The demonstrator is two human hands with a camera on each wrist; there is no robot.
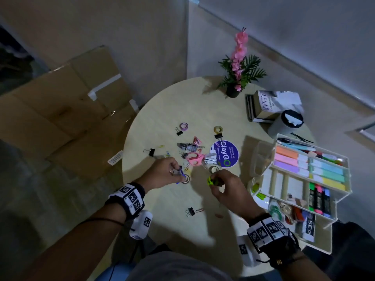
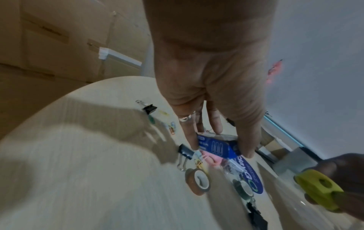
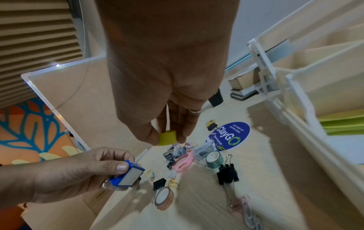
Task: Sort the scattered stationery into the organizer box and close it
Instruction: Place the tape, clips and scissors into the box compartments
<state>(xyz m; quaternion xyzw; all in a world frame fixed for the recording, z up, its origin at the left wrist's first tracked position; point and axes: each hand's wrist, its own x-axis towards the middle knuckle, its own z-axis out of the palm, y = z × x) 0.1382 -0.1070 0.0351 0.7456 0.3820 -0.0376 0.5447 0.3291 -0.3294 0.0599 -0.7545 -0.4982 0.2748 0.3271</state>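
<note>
My left hand (image 1: 164,171) pinches a small blue box of paper clips (image 2: 217,147) between thumb and fingers, just above the round table (image 1: 172,110); the box also shows in the right wrist view (image 3: 127,175). My right hand (image 1: 227,185) grips a small yellow-green item (image 1: 211,181), seen as a yellow piece (image 3: 167,138) at its fingertips and in the left wrist view (image 2: 319,186). Below the hands lie pink scissors (image 1: 193,159), tape rolls (image 3: 163,197), black binder clips (image 3: 227,173) and coloured paper clips. The white organizer box (image 1: 343,199) stands open at the right.
A round blue sticker (image 1: 224,153) marks the table's middle. A flower pot (image 1: 233,91), books (image 1: 261,106) and a grey cylinder container (image 1: 284,123) stand at the back right. Cardboard boxes (image 1: 60,110) lie on the floor to the left. One binder clip (image 1: 190,211) sits near the front.
</note>
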